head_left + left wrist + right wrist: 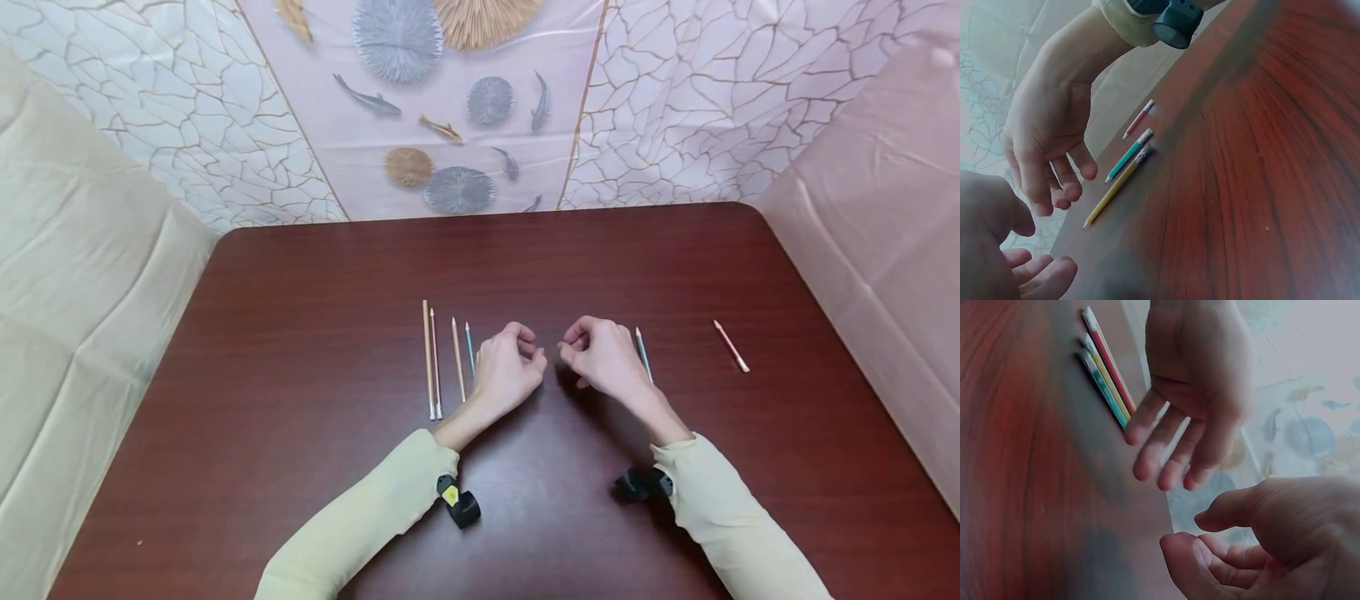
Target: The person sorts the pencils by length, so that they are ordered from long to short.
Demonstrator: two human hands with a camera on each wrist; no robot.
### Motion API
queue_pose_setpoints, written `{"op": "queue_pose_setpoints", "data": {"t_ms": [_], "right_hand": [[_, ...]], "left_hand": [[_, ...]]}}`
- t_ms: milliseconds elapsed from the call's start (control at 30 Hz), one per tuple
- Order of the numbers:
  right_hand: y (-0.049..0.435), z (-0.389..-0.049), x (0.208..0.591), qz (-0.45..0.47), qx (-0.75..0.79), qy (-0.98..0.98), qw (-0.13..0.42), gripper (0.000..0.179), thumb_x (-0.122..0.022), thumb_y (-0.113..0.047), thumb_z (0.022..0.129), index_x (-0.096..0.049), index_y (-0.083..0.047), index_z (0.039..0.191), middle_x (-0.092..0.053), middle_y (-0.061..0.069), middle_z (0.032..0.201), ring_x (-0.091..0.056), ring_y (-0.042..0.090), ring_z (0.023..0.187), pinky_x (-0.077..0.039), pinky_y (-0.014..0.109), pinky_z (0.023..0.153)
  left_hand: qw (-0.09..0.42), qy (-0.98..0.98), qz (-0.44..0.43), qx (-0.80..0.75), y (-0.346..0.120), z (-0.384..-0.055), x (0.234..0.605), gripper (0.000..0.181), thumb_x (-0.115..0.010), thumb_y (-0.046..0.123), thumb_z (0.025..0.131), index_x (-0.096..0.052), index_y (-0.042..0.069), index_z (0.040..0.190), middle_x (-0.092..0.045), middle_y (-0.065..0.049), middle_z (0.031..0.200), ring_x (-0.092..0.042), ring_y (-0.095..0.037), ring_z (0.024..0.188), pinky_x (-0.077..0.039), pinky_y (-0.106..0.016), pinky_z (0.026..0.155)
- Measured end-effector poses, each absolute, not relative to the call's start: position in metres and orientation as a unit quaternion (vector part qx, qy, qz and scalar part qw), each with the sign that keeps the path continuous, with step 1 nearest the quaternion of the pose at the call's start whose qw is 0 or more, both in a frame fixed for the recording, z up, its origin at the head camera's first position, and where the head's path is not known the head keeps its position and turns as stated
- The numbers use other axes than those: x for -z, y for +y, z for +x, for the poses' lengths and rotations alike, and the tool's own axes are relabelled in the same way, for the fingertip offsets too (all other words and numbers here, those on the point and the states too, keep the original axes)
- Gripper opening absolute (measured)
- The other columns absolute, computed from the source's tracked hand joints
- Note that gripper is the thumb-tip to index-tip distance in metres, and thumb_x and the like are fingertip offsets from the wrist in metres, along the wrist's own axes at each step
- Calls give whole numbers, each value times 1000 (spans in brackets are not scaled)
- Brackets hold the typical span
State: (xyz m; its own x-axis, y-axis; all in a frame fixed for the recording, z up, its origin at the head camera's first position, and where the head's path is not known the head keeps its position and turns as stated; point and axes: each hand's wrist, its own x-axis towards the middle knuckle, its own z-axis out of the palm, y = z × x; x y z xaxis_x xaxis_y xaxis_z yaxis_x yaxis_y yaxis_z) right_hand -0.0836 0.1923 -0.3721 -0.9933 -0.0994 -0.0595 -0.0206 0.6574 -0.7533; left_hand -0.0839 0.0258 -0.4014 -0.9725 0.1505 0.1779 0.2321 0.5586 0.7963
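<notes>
Pencils point(458, 358) lie on the table point(300, 333) in two groups: four beside the left hand point(510, 362), three on the right hand's point(606, 357) side. I see both hands empty, fingers loosely bent. Split looks laid out; what's left, can't tell.

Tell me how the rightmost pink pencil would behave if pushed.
The pink pencil would probably roll, being slender on a flat, glossy table. It looks light, given its thin body, and likely stiff, since it lies straight.

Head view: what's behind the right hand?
A teal pencil shows past the right hand, its near end covered. A yellow pencil, visible in the left wrist view, is hidden.
</notes>
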Motion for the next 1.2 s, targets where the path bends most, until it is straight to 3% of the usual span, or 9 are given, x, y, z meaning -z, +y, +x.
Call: {"op": "queue_pose_setpoints", "data": {"t_ms": [233, 467, 633, 867, 1200], "right_hand": [[221, -80, 363, -10, 416, 909, 15, 11, -66, -5, 87, -63, 4, 94, -68, 14, 78, -67, 28, 50, -53, 31, 46], [248, -74, 357, 11, 410, 912, 0, 16, -66, -8, 88, -63, 4, 98, -69, 18, 83, -68, 28, 51, -51, 32, 42], [263, -71, 356, 12, 399, 917, -21, 15, -66, -8, 88, -64, 5, 97, -69, 17, 81, -68, 28, 50, -52, 29, 45], [284, -65, 355, 37, 406, 913, -23, 18, -64, -9, 89, -63, 6, 99, -70, 20, 84, -67, 26, 50, -54, 31, 47], [299, -60, 359, 52, 413, 909, -25, 19, -65, -8, 89, -62, 7, 101, -69, 22, 86, -66, 20, 48, -55, 33, 48]], "left_hand": [[34, -893, -96, 438, 43, -86, 398, 22, -71, 15, 84, -68, 3, 101, -72, 3, 79, -69, -18, 78, -51, -35, 77], [16, -895, -97, 435, 62, -88, 398, 23, -72, 17, 85, -68, 3, 103, -73, 3, 77, -70, -19, 82, -50, -36, 82], [-4, -893, -86, 443, 74, -89, 399, 25, -73, 18, 85, -69, 2, 103, -73, 3, 76, -69, -13, 72, -51, -32, 80], [-43, -884, -76, 460, 89, -89, 402, 26, -72, 18, 86, -65, 1, 105, -73, 4, 74, -58, 2, 43, -50, -29, 80], [-82, -882, -59, 460, 106, -90, 402, 31, -73, 21, 86, -62, 2, 108, -66, 13, 58, -57, 1, 40, -49, -26, 78]]}}
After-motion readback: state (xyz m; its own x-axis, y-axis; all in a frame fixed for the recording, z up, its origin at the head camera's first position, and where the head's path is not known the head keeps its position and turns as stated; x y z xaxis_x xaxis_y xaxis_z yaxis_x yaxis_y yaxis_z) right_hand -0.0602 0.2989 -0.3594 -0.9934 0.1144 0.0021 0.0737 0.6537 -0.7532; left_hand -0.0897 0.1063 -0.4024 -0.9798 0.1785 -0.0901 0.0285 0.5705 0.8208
